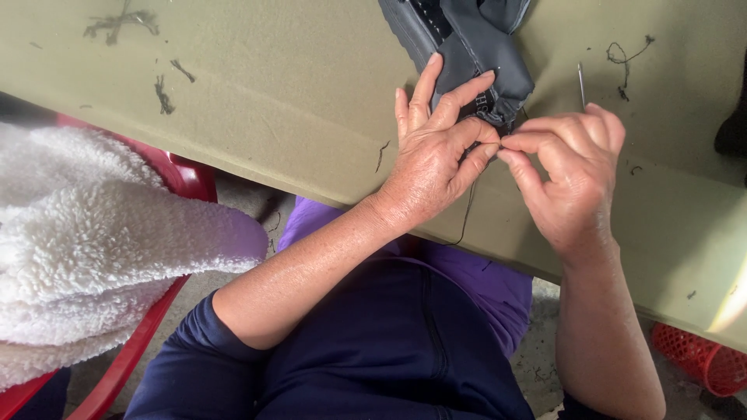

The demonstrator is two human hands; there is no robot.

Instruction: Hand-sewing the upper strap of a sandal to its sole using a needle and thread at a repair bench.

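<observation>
My left hand [436, 155] lay palm down, fingers fanned toward twelve o'clock, forefinger bent so its tip met the thumb. My right hand [572, 175] curled in from three o'clock, thumb and forefinger pinched shut, touching the left fingertips. Both forearms ran back toward six o'clock, left sleeve bunched at the elbow.

Both forearms are bare, a dark navy sleeve [194, 350] pushed up past the elbow at eight o'clock, with navy trousers [389, 350] and a purple garment [467, 272] at six o'clock.
</observation>
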